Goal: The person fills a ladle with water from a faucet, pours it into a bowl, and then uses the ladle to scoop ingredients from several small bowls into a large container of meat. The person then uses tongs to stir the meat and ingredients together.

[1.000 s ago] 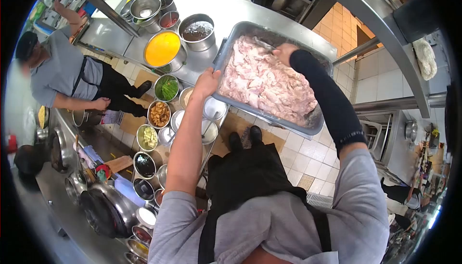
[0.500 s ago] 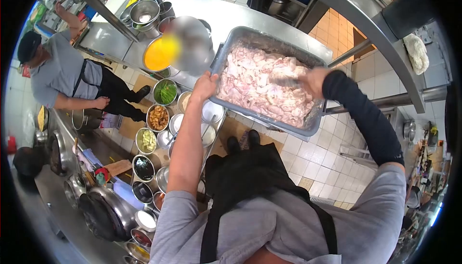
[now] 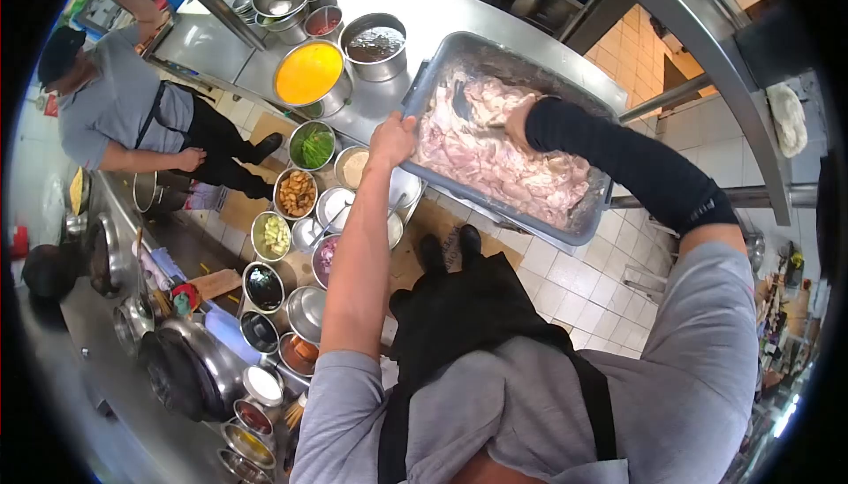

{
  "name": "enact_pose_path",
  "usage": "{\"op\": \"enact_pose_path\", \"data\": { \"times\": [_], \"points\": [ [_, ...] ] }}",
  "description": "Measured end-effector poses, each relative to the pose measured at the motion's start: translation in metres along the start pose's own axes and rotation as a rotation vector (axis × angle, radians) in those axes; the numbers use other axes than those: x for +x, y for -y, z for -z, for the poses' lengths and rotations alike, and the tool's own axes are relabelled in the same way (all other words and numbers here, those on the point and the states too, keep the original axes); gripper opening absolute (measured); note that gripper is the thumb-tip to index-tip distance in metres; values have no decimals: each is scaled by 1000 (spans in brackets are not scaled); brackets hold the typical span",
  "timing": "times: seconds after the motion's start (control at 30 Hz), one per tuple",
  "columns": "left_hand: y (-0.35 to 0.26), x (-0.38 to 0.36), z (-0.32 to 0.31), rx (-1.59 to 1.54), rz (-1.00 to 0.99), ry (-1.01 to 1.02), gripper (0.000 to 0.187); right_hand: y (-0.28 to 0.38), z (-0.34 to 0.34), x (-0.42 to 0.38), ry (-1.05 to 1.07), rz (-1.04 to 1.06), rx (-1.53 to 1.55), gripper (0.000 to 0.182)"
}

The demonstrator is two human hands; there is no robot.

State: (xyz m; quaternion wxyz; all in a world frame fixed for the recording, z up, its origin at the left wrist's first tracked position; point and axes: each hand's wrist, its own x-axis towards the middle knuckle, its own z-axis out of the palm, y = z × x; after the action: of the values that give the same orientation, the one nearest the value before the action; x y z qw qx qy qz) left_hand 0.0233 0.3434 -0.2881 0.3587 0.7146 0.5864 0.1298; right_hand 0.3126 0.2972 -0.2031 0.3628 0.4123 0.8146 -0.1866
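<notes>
A deep grey plastic tub [image 3: 576, 235] full of pale raw chicken pieces [image 3: 495, 170] sits tilted across the steel counter. My left hand [image 3: 393, 139] is closed over the tub's near left corner, gripping the rim. My right hand [image 3: 519, 124], below a black arm sleeve, reaches into the upper middle of the chicken. Its fingers are sunk among the pieces, so their shape is hidden. A patch of the tub's dark wall and floor shows at the upper left, beside the heaped chicken.
Left of the tub stand a pot of yellow liquid [image 3: 309, 73] and a pot of brown liquid [image 3: 374, 42]. Several ingredient bowls, one with chopped greens [image 3: 313, 145], line the counter's near side. A co-worker [image 3: 132, 122] stands at the left. A steel shelf post [image 3: 733, 69] rises at the right.
My right hand has moved left and deeper over the tub, shifting the chicken and baring part of the tub's upper left. My left hand stays on the rim.
</notes>
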Motion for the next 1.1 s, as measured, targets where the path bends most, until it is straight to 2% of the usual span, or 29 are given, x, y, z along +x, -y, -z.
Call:
{"op": "enact_pose_path", "data": {
  "times": [0.03, 0.07, 0.13, 0.17, 0.2, 0.3, 0.4, 0.5, 0.57, 0.7, 0.77, 0.83, 0.9, 0.93, 1.03, 1.1],
  "points": [
    [-2, -2, 2, -12, 11, 6, 50, 3, -33, -19, -208, -56, 45, 16],
    [-2, -3, 4, -23, 23, 10, 50, 18, -22, -55, -82, -64, 139, 19],
    [2, -2, 2, -17, 8, -22, 51, 38, -20, -117, -2, -226, 187, 26],
    [3, -1, 0, -12, -5, -30, 52, 47, -16, -147, -40, -280, 164, 29],
    [-4, -4, 9, -26, 6, 48, 55, 52, -10, -177, -136, -348, 265, 27],
    [10, 6, 1, -53, -51, 38, 56, 56, -11, -244, -217, -503, 358, 28],
    [19, 9, -2, -42, -74, 32, 54, 29, -67, -246, -221, -726, 372, 36],
    [15, 8, 3, -62, -93, 75, 53, -23, -130, -192, -146, -915, 533, 42],
    [13, 16, 5, -100, -105, 113, 53, -48, -170, -151, -264, -984, 696, 46],
    [18, 13, 7, -140, -113, 180, 57, -61, -162, -102, -512, -622, 1054, 48],
    [15, 13, 9, -130, -121, 167, 58, -49, -119, -80, -435, -612, 1171, 50],
    [22, 17, 2, -113, -130, 129, 57, -53, -112, -36, -383, -494, 1149, 51],
    [37, 29, -8, -173, -108, 144, 57, -44, -86, -8, -392, -333, 914, 48],
    [39, 29, -7, -203, -95, 154, 57, -32, -78, 0, -464, -275, 779, 44],
    [42, 26, -9, -169, -111, 66, 56, 0, -59, -21, -418, -220, 630, 41],
    [25, 16, 4, -210, -67, 117, 54, 33, -42, -68, -392, -186, 545, 35]
  ]
}}
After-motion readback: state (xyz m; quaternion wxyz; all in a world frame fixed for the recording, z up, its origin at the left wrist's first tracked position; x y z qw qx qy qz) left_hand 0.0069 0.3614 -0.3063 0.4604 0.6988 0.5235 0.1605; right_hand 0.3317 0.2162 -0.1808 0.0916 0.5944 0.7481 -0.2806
